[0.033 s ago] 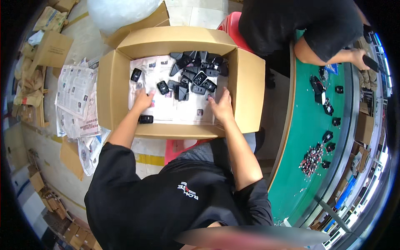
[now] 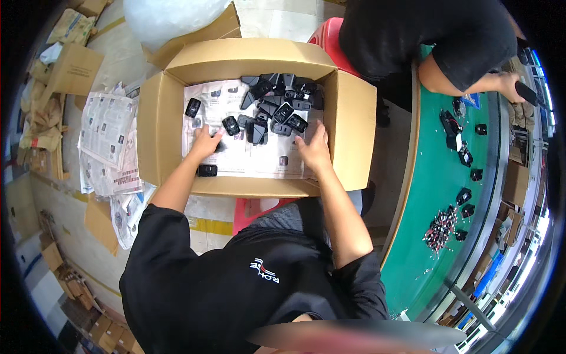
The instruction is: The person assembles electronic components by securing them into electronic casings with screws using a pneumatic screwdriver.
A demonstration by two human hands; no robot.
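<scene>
Hands in cardboard box (image 2: 354, 124) | left grip (image 2: 204, 143) apart, touching black part (image 2: 230, 125) | right grip (image 2: 313, 148) flat on paper (image 2: 259, 160)

You wear a black short-sleeved shirt (image 2: 236, 283) with a small white-and-red chest mark, forearms bare, over grey trousers (image 2: 283, 215).

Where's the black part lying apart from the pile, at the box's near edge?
In the head view, the lone black part lies in the cardboard box, at its near-left corner, just below the left hand.
</scene>
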